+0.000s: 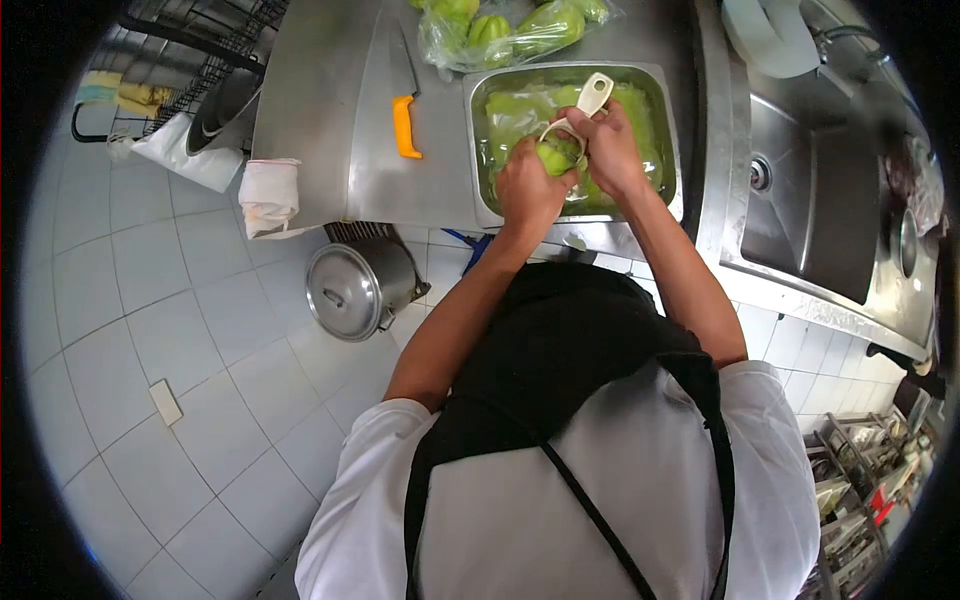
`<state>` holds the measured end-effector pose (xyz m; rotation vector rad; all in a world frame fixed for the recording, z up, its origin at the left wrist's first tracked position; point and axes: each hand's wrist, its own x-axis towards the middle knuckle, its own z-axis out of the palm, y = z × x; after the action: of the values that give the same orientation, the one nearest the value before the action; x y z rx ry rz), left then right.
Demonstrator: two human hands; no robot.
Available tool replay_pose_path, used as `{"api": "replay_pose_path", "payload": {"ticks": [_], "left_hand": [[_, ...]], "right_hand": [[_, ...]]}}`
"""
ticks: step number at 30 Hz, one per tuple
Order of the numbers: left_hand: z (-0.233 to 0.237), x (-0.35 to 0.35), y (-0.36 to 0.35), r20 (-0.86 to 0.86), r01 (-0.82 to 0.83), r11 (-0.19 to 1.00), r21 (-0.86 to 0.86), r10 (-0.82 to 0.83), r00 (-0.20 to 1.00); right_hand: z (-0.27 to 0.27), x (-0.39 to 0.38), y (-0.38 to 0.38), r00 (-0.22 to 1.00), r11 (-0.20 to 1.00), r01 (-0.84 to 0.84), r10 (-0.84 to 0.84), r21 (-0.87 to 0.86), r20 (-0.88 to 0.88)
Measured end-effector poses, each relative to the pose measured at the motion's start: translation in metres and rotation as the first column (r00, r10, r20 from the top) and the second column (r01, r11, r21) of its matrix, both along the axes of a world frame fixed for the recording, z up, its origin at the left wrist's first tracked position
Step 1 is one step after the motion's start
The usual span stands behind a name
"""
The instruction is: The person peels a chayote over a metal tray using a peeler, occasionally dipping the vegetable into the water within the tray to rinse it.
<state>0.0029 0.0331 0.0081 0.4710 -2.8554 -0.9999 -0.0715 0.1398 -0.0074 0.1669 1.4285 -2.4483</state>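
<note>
Green vegetable [556, 158] in left hand [528, 190], peeler [585, 105] in right hand [612, 150].

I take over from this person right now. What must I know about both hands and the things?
Left hand: grips a green vegetable over the metal tray.
Right hand: holds the white peeler against it.
Done: green peelings lie in the tray.
To do: more green vegetables wait in the plastic bag; the orange-handled knife lies beside the tray.
</note>
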Motion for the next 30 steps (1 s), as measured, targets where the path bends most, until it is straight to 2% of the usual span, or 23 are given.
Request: {"api": "replay_pose_path", "payload": {"ticks": [2, 5, 8, 11, 13, 14, 15, 17, 19, 22, 23, 26, 29, 30], "left_hand": [[-0.003, 0.002, 0.001, -0.010, -0.004, 1.000, 0.006, 0.004, 1.000], [-0.001, 0.005, -0.004, -0.056, 0.008, 1.000, 0.019, -0.007, 0.998], [-0.009, 0.008, -0.003, -0.094, 0.025, 1.000, 0.013, -0.024, 0.995], [-0.012, 0.012, -0.005, -0.158, 0.038, 0.999, -0.004, -0.039, 0.987], [-0.018, 0.016, -0.006, -0.241, 0.059, 0.997, -0.049, -0.069, 0.968], [-0.018, 0.007, -0.007, -0.229, 0.039, 0.999, -0.029, -0.044, 0.972], [-0.018, 0.008, -0.008, -0.193, 0.016, 1.000, -0.003, -0.016, 0.981], [-0.019, 0.014, -0.013, -0.101, -0.015, 0.999, 0.047, 0.020, 0.995], [-0.013, 0.017, -0.016, -0.098, -0.012, 0.998, 0.062, 0.018, 0.995], [-0.013, 0.016, -0.017, -0.071, -0.022, 0.995, 0.102, 0.029, 0.997], [-0.014, 0.015, -0.019, -0.059, -0.032, 0.993, 0.113, 0.039, 0.998], [-0.012, 0.017, -0.019, -0.099, -0.006, 0.996, 0.094, 0.015, 0.995], [-0.016, 0.020, -0.020, -0.074, -0.004, 0.992, 0.128, 0.013, 0.997], [-0.016, 0.020, -0.019, -0.080, 0.004, 0.990, 0.140, 0.008, 0.997]], "right_hand": [[-0.006, -0.003, 0.002, 0.999, 0.999, -0.031, 0.030, 0.026, 0.011], [-0.018, -0.011, -0.003, 0.998, 0.995, 0.054, -0.056, 0.081, 0.020], [-0.040, -0.027, 0.002, 0.998, 0.997, 0.007, -0.012, 0.078, 0.063], [-0.053, -0.038, 0.001, 0.990, 0.965, 0.136, -0.142, 0.222, 0.009], [-0.079, -0.042, 0.017, 0.995, 0.946, 0.084, -0.060, 0.312, -0.085], [-0.091, -0.052, 0.023, 0.990, 0.930, 0.067, -0.017, 0.361, -0.142], [-0.092, -0.046, 0.015, 0.969, 0.900, 0.233, -0.184, 0.369, -0.163], [-0.090, -0.043, 0.021, 0.961, 0.888, 0.248, -0.174, 0.387, -0.217], [-0.068, -0.043, 0.020, 0.932, 0.841, 0.290, -0.140, 0.457, -0.334], [-0.029, -0.046, 0.032, 0.819, 0.657, 0.439, -0.012, 0.613, -0.573], [-0.018, -0.043, 0.032, 0.834, 0.626, 0.403, 0.050, 0.668, -0.550], [-0.013, -0.049, 0.036, 0.948, 0.901, 0.169, -0.039, 0.398, -0.315], [-0.006, -0.036, 0.024, 0.989, 0.990, 0.057, -0.039, 0.128, -0.142], [-0.011, -0.032, 0.021, 0.995, 0.993, 0.021, -0.010, 0.117, -0.096]]}}
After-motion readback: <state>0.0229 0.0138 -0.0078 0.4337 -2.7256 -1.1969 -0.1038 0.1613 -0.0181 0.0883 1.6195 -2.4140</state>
